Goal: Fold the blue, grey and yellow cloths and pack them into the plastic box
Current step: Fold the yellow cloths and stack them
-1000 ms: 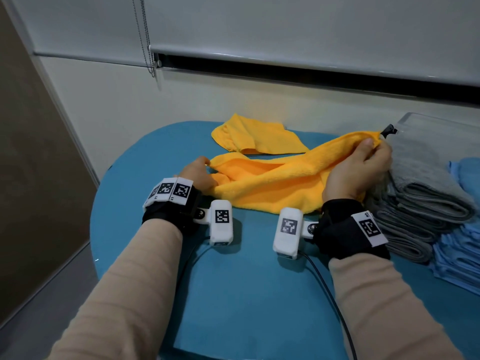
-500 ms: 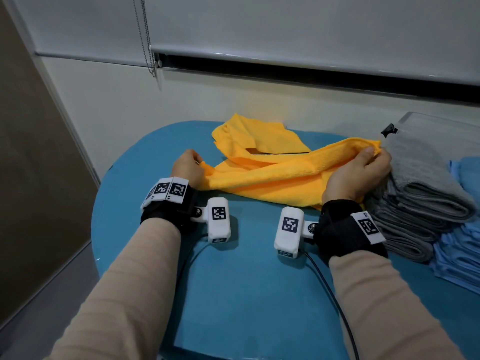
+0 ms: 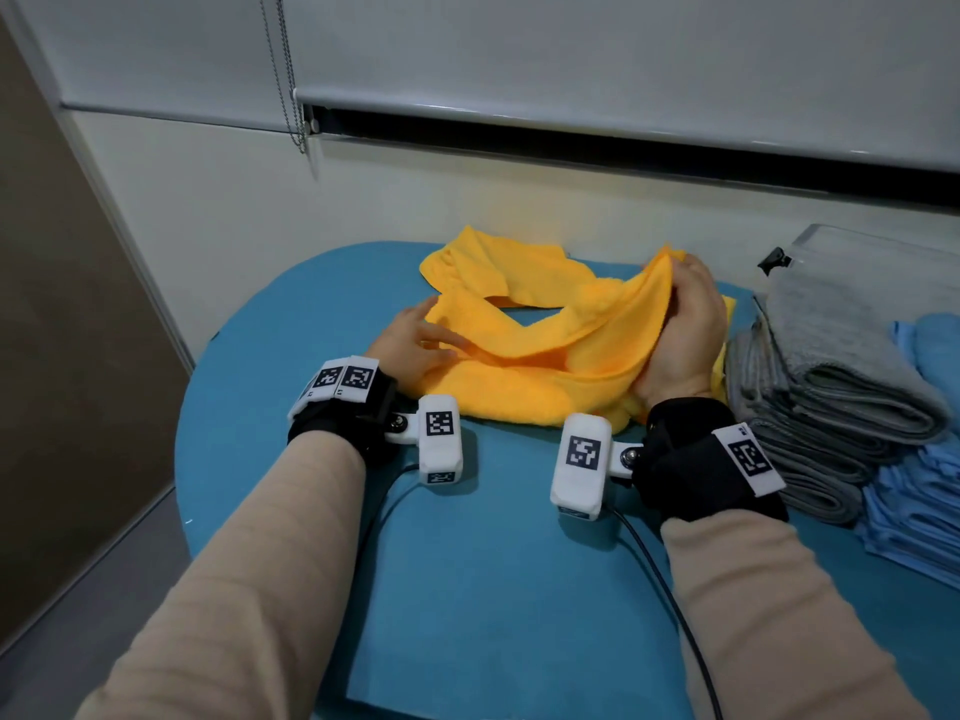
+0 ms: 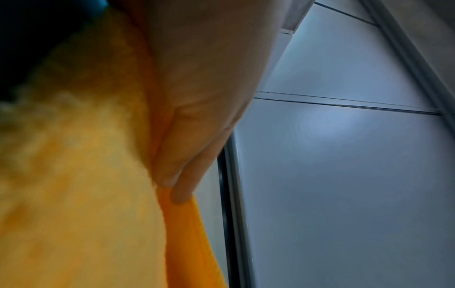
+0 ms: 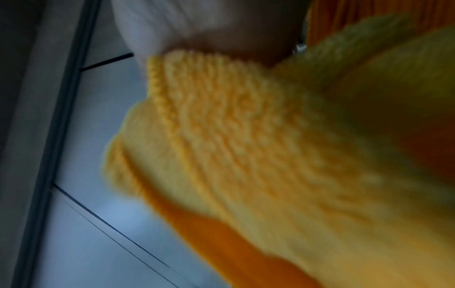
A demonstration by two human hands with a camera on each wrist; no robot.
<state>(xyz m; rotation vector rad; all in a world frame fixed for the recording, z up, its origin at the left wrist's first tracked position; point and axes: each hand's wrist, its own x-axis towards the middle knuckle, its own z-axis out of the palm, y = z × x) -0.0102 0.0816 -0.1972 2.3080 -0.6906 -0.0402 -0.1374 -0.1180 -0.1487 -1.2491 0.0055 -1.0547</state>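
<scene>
Half a second ago I had the yellow cloth [image 3: 524,376] stretched wide between both hands; now my right hand [image 3: 683,330] has swung its end up and in toward the middle, well away from the grey stack [image 3: 841,387], so the cloth buckles into a loose ridge with a gap of table showing through it. My right fingers are curled round that raised edge — the right wrist view shows the hem bunched under them. My left hand [image 3: 415,345] has let go of its end: it now lies flat on the cloth's left part with fingers straight, pinning it, and the left wrist view shows fingertips [image 4: 181,193] lying against the fabric.

I read this as the first fold being made, one end brought across to the other. The grey cloths and, right of them, the blue cloths [image 3: 919,491] already sit folded, so yellow looks like the last colour to fold — nothing appears packed yet.

The plastic box [image 3: 852,252] stands behind the grey stack, at the wall. Everything rests on a blue table [image 3: 493,589] with a rounded left end, pushed against a pale wall under a roller blind [image 3: 571,59], whose bead chain [image 3: 283,70] hangs to the left.
</scene>
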